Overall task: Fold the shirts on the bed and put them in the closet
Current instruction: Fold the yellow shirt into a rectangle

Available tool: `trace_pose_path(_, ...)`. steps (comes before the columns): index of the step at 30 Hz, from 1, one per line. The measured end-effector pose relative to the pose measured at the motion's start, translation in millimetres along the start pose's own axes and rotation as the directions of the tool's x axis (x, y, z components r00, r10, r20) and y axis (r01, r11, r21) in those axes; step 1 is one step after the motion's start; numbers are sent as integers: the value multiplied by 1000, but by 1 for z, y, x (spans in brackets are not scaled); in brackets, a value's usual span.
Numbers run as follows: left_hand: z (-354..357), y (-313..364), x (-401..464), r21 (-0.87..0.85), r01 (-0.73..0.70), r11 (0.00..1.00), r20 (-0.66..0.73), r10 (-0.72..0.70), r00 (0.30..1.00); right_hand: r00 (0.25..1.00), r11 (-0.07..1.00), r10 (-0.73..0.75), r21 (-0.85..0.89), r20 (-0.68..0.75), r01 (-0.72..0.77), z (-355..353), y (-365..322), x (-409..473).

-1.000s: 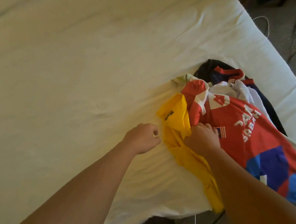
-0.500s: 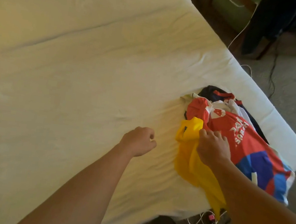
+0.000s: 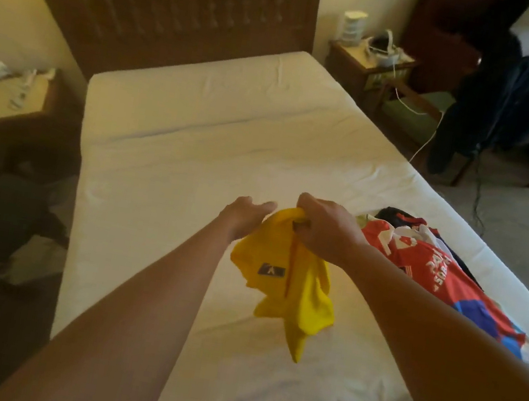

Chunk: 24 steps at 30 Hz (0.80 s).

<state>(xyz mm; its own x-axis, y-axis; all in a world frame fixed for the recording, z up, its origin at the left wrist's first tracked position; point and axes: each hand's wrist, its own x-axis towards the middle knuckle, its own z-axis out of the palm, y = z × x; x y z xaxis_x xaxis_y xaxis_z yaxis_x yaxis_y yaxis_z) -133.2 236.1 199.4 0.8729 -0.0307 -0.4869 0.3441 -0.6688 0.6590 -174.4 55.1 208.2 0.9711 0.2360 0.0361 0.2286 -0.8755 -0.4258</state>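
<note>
My right grip [image 3: 324, 230] clamps one yellow shirt [image 3: 284, 286] above the bed [image 3: 196, 141], my left grip [image 3: 245, 214] opens against it, one shirt pile [image 3: 420, 259] at 3 o'clock.

Home bedroom: bed [image 3: 196, 141] w/ wooden headboard [image 3: 168, 8], nightstands [image 3: 357, 62] both sides, clothes on chair [image 3: 514, 101].

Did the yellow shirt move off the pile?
Yes. The yellow shirt has gone up and left, away from the red shirt, and now hangs above the bed from the right hand.
</note>
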Motion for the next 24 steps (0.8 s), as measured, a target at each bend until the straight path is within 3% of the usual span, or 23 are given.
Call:
trace_pose_path(2,-32,-6,-23,-158,149,976,140,-127,982,997,998,-59,7,-58,59,-7,-30,8)
trace_pose_path(4,-60,-15,-38,-189,196,962,212,-155,965,991,995,-93,17,-97,95,-10,-55,18)
trace_pose_path(8,-115,-18,-49,-163,93,982,14,-92,996,978,989,-142,21,-153,147,-14,-92,37)
trace_pose_path(14,-186,-16,-82,-156,-7,988,-197,-24,980,954,978,-176,65,-245,197,-26,-146,69)
trace_pose_path(16,-199,-18,-88,-216,-72,974,-286,7,958,968,971,-201,101,-152,217,-28,-161,79)
trace_pose_path(18,-210,-20,-93,-268,-147,952,-399,29,916,962,963,-254,119,99,242,-28,-174,87)
trace_pose_path(19,-213,-19,-95,-260,-175,950,-449,42,893,929,962,-254,165,267,216,-28,-179,89)
trace_pose_path(21,-221,-17,-103,-212,-220,952,-513,83,854,812,947,-203,321,548,20,-26,-189,94)
trace_pose_path(22,-224,-15,-106,-179,-235,955,-518,111,848,788,914,-208,402,580,-55,-24,-191,96)
trace_pose_path(24,-228,-13,-112,-112,-256,960,-496,170,851,886,845,-250,535,391,3,-18,-196,105)
